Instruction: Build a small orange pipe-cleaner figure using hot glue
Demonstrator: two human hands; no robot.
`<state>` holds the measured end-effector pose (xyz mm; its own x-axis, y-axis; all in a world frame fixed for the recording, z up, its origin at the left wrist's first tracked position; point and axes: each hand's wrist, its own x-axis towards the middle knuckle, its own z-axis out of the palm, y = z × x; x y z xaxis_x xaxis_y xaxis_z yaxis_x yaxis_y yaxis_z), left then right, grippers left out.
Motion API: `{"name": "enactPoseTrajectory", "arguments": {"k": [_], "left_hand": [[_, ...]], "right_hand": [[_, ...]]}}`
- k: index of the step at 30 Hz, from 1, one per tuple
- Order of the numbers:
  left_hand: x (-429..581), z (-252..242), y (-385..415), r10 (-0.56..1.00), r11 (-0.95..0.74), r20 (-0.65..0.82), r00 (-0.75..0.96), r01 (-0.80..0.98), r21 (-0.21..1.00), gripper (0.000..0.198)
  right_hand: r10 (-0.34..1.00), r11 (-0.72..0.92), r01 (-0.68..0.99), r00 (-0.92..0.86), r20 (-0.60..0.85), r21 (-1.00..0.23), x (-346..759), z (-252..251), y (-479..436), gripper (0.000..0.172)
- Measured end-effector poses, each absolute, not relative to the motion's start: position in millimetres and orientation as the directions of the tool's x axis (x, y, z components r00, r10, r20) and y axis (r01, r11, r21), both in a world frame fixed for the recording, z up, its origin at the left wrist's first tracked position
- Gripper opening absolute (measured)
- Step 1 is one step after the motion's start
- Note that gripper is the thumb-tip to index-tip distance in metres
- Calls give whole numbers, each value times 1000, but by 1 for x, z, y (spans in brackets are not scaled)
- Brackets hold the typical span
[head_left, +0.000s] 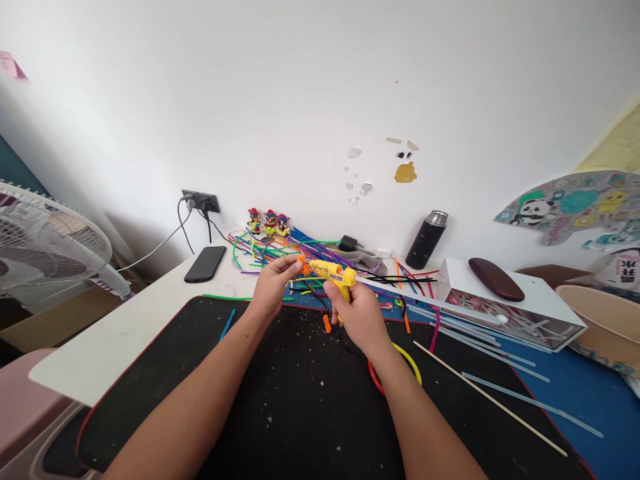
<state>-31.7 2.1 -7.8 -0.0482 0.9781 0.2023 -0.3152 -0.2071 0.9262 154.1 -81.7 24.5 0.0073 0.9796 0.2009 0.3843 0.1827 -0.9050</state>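
A person works over a black mat on a white table, hands meeting near its far edge. The right hand is wrapped around the handle of a yellow glue gun, held above the mat with its nozzle end toward 9 o'clock. A long, pale glue stick runs from the gun's rear toward 3 o'clock. The left hand pinches a small orange piece between thumb and fingertips, at the nozzle end; whether piece and nozzle touch cannot be told.

Around the gun, 3 small figures stand at 10 o'clock, by a tangle of colored pipe cleaners. A dark phone lies at 9 o'clock. A white box with a brown case on top sits at 3 o'clock, and a wooden stick lies at 4 o'clock. At 5 o'clock, a red and yellow curve shows from under the right forearm. Another orange bit rests at 6 o'clock.
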Motion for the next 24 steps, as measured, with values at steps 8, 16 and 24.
{"name": "enactPoseTrajectory", "arguments": {"k": [8,16,24], "left_hand": [[-30,-4,0,978,-205,203,-40,-317,926,40],[-30,-3,-1,981,-194,192,-36,-310,931,42],[-29,-3,-2,980,-195,200,-19,-320,927,40]], "right_hand": [[989,129,331,25,145,-935,154,26,-82,54],[980,156,352,58,188,-923,156,23,-80,57],[970,195,413,52,237,-890,155,24,-81,60]]}}
